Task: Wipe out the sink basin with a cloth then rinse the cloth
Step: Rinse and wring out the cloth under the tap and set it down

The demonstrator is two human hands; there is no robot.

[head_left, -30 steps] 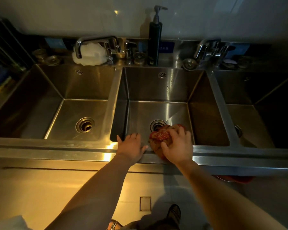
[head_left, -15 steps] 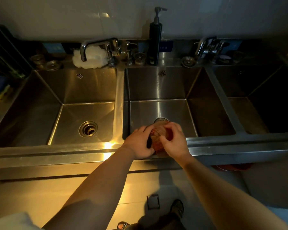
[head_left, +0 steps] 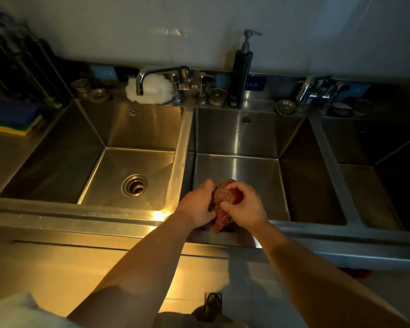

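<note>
Over middle sink basin front edge: left hand and right hand both grip bunched red cloth.

A stainless steel counter spans the frame with three basins sunk into it, the middle basin at centre. On its back ledge stand a dark pump bottle, a metal drain strainer to its right, and a white fluffy wad under the left faucet. Stacked sponges lie at the left edge
</note>
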